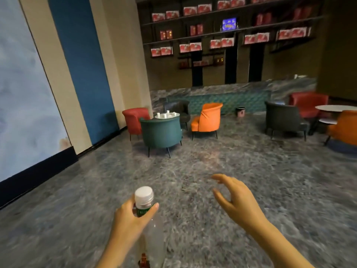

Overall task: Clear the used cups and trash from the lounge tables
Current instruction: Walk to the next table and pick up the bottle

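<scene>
Mid-task: one bottle collected, cups not yet cleared.
Left hand (131,219) fingers grasp a capped plastic bottle (144,199) by its neck, lower centre; right hand (237,202) fingers released. White cups (167,113) stand on the small desk (174,115), mid-frame left.

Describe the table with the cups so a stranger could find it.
Follow the blue wall panel to its far end. The small round white table sits there behind the teal armchair; unlike the right-hand table, it shows white cups.
</scene>
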The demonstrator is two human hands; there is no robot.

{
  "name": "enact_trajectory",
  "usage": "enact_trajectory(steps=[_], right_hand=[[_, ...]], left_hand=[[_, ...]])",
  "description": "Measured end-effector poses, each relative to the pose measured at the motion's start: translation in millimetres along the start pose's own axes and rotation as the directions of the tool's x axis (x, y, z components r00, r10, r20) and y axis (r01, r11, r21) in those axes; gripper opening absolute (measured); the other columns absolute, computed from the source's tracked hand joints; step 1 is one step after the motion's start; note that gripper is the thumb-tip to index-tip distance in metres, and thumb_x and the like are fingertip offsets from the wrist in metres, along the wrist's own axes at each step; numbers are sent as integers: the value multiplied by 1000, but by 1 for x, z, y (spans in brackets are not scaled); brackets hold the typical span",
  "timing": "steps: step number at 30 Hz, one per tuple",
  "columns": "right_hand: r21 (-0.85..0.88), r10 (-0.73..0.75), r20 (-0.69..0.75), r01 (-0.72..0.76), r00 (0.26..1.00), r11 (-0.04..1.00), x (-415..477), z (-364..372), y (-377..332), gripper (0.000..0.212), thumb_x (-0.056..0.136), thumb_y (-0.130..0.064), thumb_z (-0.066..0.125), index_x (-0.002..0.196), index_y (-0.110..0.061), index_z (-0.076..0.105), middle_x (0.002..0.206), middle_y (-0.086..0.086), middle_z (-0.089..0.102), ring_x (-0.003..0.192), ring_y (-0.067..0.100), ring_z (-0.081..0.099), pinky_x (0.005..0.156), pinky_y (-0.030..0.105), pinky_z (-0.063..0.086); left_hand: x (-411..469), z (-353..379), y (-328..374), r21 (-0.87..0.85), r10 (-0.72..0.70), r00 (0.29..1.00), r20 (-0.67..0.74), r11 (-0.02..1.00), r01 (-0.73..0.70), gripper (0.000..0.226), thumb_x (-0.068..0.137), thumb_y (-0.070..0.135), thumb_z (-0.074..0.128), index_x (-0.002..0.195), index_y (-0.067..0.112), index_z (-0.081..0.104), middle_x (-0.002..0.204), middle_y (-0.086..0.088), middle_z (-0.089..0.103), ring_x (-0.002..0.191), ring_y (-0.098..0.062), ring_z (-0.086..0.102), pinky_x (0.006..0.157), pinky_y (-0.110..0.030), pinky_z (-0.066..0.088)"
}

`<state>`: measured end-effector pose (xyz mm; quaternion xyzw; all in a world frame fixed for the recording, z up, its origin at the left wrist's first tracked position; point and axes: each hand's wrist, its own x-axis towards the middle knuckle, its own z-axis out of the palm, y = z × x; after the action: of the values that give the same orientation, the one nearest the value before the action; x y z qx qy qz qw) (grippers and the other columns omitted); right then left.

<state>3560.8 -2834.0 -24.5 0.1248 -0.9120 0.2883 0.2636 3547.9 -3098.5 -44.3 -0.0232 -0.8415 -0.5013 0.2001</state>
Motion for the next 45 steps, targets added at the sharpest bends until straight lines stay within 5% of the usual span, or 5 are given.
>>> enact_trajectory(steps=[9, 18, 30, 35, 45], right_hand=[[-63, 102, -132, -111, 986, 992, 234, 10, 156, 24, 92, -26, 52, 113, -16, 57, 101, 1, 65, 90, 14, 59, 70, 25, 43], [-67, 213, -249, -236, 945, 969, 425, 46, 377, 22, 93, -27, 48, 110, -16, 57, 98, -1, 64, 78, 12, 56, 70, 34, 49], [75, -5, -46, 8, 999, 997, 797, 199, 559, 20, 95, -25, 45, 106, -15, 57, 88, 1, 63, 74, 19, 57, 66, 39, 47], [7, -89, 46, 89, 995, 996, 925, 274, 660, 24, 95, -26, 44, 110, -14, 57, 100, 3, 64, 87, 19, 58, 71, 35, 45], [-208, 8, 44, 2, 999, 978, 1170, 310, 886, 22, 93, -20, 48, 108, -8, 59, 102, 9, 64, 93, 28, 59, 78, 45, 46]], left_hand=[[276, 176, 39, -99, 211, 970, 122, 975, -200, 31, 70, 28, 78, 91, 30, 55, 78, 19, 58, 74, 4, 55, 62, -23, 44], [511, 384, 28, -159, 298, 937, 181, 949, -271, 19, 70, 28, 77, 80, 23, 62, 76, 14, 64, 71, 1, 58, 59, -22, 45], [844, 514, -30, 0, 142, 990, 16, 990, -142, 18, 73, 29, 75, 80, 29, 59, 76, 15, 64, 69, 2, 59, 56, -10, 41], [988, 587, -87, 4, 102, 993, -58, 995, -102, 18, 72, 30, 76, 75, 32, 58, 73, 14, 64, 66, 1, 59, 54, -12, 42], [1287, 803, -104, -34, 114, 988, 107, 993, -111, 20, 74, 32, 74, 73, 34, 54, 72, 17, 61, 67, 3, 57, 55, -16, 40]])
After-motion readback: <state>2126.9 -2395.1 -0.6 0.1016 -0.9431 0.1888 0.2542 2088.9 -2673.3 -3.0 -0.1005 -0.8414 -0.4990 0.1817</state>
